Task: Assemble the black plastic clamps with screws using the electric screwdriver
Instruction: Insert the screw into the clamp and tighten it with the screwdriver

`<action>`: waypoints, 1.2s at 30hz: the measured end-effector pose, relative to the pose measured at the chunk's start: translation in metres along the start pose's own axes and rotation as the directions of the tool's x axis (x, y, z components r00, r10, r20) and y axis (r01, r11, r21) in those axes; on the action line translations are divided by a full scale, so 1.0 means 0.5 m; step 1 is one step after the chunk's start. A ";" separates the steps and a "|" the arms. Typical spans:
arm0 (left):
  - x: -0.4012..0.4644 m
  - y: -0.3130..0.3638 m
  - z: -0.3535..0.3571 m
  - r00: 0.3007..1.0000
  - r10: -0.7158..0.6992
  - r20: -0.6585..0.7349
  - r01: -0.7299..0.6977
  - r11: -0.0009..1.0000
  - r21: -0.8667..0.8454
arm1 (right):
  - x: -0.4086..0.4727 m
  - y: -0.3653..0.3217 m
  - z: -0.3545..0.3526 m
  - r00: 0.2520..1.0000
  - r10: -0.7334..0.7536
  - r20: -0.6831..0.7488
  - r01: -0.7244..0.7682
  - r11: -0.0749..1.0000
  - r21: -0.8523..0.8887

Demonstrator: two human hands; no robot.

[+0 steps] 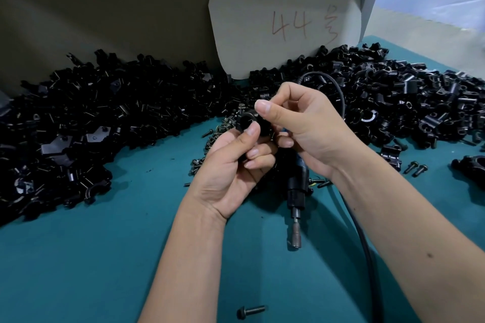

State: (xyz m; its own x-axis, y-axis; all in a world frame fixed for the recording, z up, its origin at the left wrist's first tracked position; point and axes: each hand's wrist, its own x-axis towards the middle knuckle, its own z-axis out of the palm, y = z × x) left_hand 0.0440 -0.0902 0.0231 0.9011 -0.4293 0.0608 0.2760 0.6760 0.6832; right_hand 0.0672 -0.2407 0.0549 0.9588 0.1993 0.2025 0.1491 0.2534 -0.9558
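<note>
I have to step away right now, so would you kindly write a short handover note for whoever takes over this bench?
Left hand: grips a round black plastic clamp over the teal table.
Right hand: fingertips pinched at the clamp's side; whether they hold a screw is hidden.
Blue-and-black electric screwdriver: lies on the table under the hands, bit toward you, nobody holding it.
Loose dark screws: small heap behind the left hand; one stray dark hex-head bolt near the front edge.
Unassembled black clamp parts: piled left and right.
Done: clamp picked up.
Left: seat the screw, drive it.
</note>
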 end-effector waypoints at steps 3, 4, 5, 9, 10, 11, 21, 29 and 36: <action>0.001 -0.002 -0.003 0.999 -0.030 -0.040 0.027 0.997 -0.067 | -0.001 -0.002 -0.001 1.000 0.006 0.024 -0.006 1.000 -0.015; 0.002 -0.001 -0.004 0.999 -0.026 -0.041 0.022 0.996 -0.084 | -0.002 -0.003 -0.003 0.999 0.015 0.049 -0.015 1.000 0.006; 0.001 0.000 -0.003 0.999 -0.025 -0.045 0.020 0.995 -0.097 | -0.002 -0.005 -0.007 0.996 0.028 0.080 -0.031 0.999 0.039; -0.002 0.008 -0.003 0.998 -0.044 -0.054 0.037 0.990 -0.133 | -0.003 -0.010 -0.012 0.989 0.041 0.144 -0.048 0.998 0.043; -0.003 0.010 -0.003 0.998 -0.050 -0.048 0.043 0.989 -0.142 | -0.003 -0.009 -0.010 0.990 0.036 0.135 -0.040 0.999 0.023; -0.004 0.011 -0.003 0.997 -0.060 -0.040 0.053 0.986 -0.157 | -0.003 -0.009 -0.008 0.992 0.035 0.122 -0.036 0.999 0.011; -0.010 0.013 -0.008 0.986 -0.164 0.039 0.168 0.935 -0.313 | -0.003 -0.007 -0.006 0.993 0.069 0.093 -0.069 0.998 0.001; -0.011 0.012 -0.008 0.985 -0.165 0.054 0.174 0.950 -0.260 | -0.003 -0.005 -0.009 0.993 0.071 0.097 -0.069 0.997 -0.025; -0.015 0.017 -0.007 0.987 -0.154 0.054 0.162 0.957 -0.242 | -0.004 -0.004 -0.013 0.982 0.091 0.165 -0.096 0.995 0.027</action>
State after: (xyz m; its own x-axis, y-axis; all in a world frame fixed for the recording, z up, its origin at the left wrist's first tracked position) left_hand 0.0408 -0.0793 0.0259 0.8286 -0.5598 -0.0056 0.4911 0.7221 0.4873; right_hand 0.0664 -0.2478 0.0551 0.9153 0.3748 0.1475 0.0494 0.2589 -0.9646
